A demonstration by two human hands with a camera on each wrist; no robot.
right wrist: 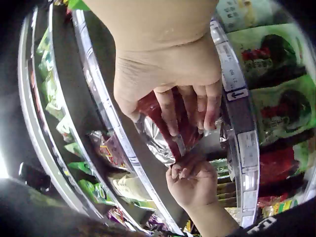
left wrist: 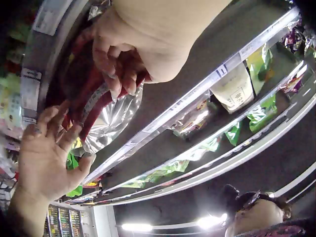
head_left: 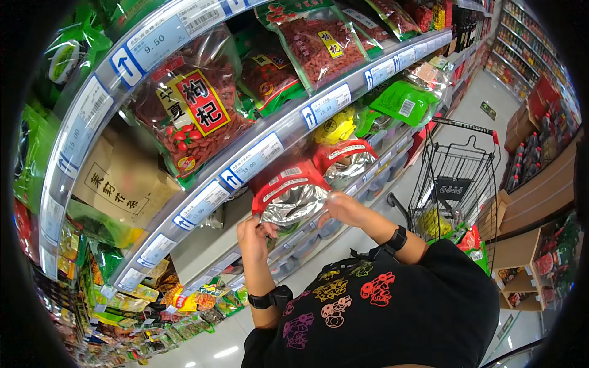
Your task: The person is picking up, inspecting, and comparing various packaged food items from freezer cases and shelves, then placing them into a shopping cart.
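A red and silver foil bag (head_left: 291, 191) is held between both hands at the edge of a shelf, its shiny side up. My left hand (head_left: 252, 238) grips its near left corner with curled fingers, as the left wrist view also shows around the red edge (left wrist: 91, 106). At the other end my right hand (head_left: 345, 210) holds the bag, fingers laid across the red part (right wrist: 154, 109) and thumb at the side. Just beyond it lies a similar red and silver bag (head_left: 350, 161) on the shelf.
Above, a curved shelf lip with price tags (head_left: 253, 161) carries bags of red dried berries (head_left: 190, 107). A brown paper bag (head_left: 116, 184) stands to the left, and a green bag (head_left: 405, 103) lies farther along. Behind on the right is a black wire shopping cart (head_left: 454, 178) with goods.
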